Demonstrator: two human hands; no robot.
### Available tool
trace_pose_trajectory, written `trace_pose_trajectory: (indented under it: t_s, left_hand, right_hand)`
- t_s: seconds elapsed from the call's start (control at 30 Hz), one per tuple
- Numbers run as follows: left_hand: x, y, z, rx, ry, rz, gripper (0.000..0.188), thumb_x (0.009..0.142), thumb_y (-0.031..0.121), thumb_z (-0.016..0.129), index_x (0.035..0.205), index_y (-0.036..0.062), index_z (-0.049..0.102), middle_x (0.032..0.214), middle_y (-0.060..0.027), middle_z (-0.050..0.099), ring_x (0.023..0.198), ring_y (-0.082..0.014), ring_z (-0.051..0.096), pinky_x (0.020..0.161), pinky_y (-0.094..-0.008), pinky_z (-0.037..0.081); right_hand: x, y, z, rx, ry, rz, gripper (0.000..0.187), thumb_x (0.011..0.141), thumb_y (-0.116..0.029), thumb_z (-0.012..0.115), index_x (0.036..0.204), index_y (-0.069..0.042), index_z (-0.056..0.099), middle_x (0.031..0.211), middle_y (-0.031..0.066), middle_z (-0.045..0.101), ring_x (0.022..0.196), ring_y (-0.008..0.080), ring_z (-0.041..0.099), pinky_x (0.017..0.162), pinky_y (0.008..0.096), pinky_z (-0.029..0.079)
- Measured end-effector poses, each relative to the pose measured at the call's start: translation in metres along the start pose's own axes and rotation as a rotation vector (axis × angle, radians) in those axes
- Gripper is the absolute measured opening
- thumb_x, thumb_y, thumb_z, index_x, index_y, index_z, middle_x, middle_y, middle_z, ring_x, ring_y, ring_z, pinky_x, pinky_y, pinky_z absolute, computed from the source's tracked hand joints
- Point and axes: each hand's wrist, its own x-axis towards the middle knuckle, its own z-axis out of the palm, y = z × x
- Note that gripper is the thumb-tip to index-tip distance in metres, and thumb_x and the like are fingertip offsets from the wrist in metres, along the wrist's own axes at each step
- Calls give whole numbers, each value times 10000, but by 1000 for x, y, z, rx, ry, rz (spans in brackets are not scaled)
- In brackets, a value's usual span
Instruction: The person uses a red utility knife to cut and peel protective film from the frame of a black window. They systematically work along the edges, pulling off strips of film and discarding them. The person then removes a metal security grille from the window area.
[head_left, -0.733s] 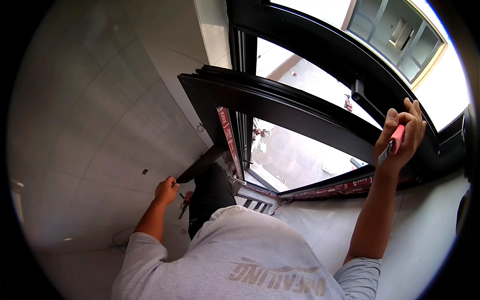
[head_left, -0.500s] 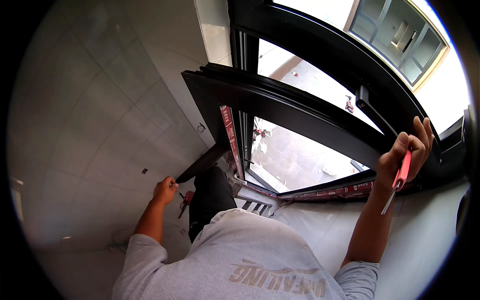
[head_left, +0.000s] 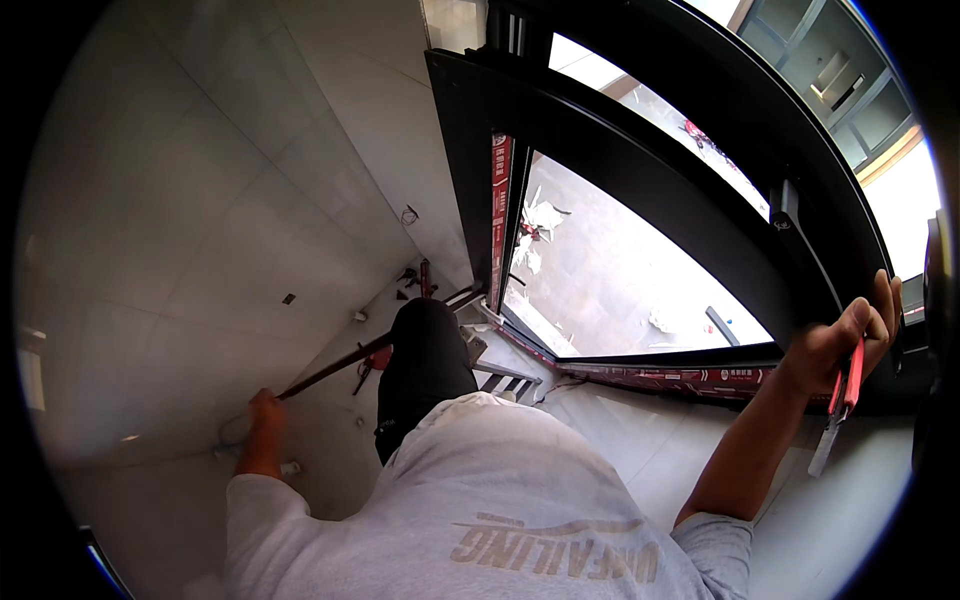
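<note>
My left hand point(head_left: 265, 412) is out to the lower left, closed on the end of a long thin dark strip point(head_left: 335, 368). The strip runs past my knee toward the foot of the window. My right hand point(head_left: 845, 345) is raised at the right, against the black window sash point(head_left: 640, 190). A red-handled tool point(head_left: 852, 378) with a flat metal end hangs from its palm, the fingers curled partly round it. The tool's exact kind is unclear. Close above my right fingers, the black window handle point(head_left: 785, 208) reaches down toward them.
Red-and-white protective tape point(head_left: 500, 215) lines the window frame. A stepladder point(head_left: 505, 383) stands below by my dark trouser leg point(head_left: 428, 355). A red tool point(head_left: 372, 362) and small items lie on the floor. Pale tiled wall point(head_left: 210, 200) fills the left side.
My left hand has moved down and left, and more of the dark strip shows. My right hand has shifted right and down with the red-handled tool. The sash has swung closer to the outer frame.
</note>
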Motion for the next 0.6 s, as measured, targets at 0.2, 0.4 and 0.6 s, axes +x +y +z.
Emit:
trace_pose_trajectory:
  t_s: [0.2,0.4,0.6]
  left_hand:
    - [-6,-226,-126,1035,-150,-442,422,1059,392,658,1328,71,712,1309,-93,732,1154,-245,714,918,-408,593]
    - [14,-278,-208,-1193,955,-572,283,975,224,698,823,-14,690,651,-84,598,467,-198,515,415,-368,393]
    - [1,-90,-200,-1106,1160,-464,186,999,214,698,1056,39,724,1019,-95,743,859,-219,688,784,-383,569]
  right_hand:
    - [-5,-1,-2,19,-15,9,193,1034,-57,482,852,5,490,1162,292,742,1216,441,684,1060,530,543]
    - [-29,45,7,-10,-61,-83,180,1051,-10,528,889,69,535,1121,304,745,1130,439,724,996,488,589]
    - [-46,82,-2,93,-19,-82,167,1056,-19,581,934,94,595,1075,289,748,995,387,761,879,420,636]
